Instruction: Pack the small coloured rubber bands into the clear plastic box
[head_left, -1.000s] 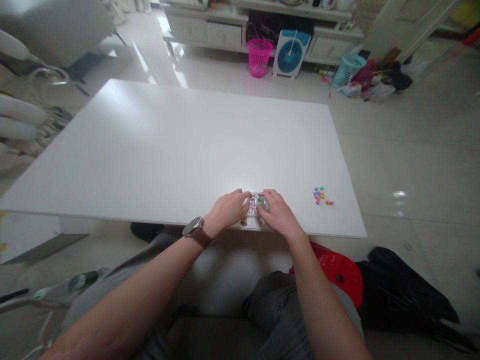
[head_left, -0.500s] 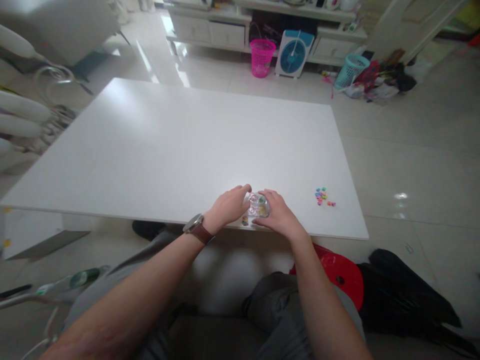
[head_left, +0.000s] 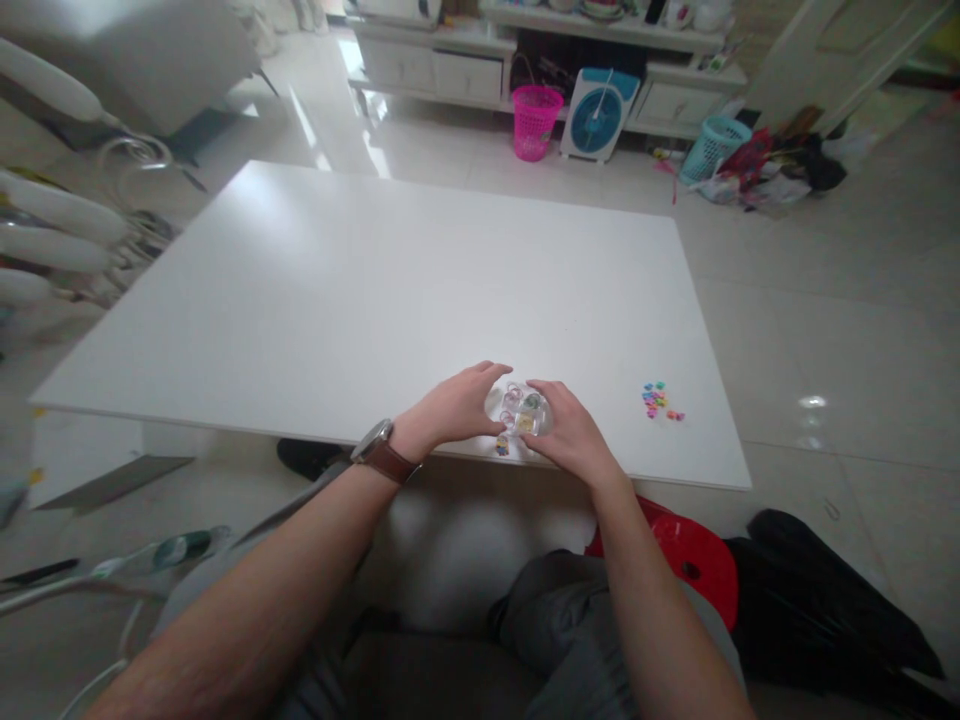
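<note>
A small clear plastic box (head_left: 522, 411) with coloured bits inside sits near the front edge of the white table (head_left: 375, 290). My left hand (head_left: 454, 405), with a watch on its wrist, curls round the box's left side. My right hand (head_left: 571, 432) curls round its right side. Both hands grip the box between the fingers. One small coloured piece (head_left: 501, 446) lies on the table just in front of the box. A little heap of coloured beads (head_left: 658, 400) lies to the right, apart from my hands.
A red stool (head_left: 690, 560) and a black bag (head_left: 832, 590) are on the floor at my right. Beyond the table stand a pink basket (head_left: 535, 121), a blue fan (head_left: 598, 103) and a teal basket (head_left: 711, 145). White chairs (head_left: 60, 240) stand at the left.
The view has shifted slightly. My fingers have spread a little wider round the box, so more of it shows between my hands.
</note>
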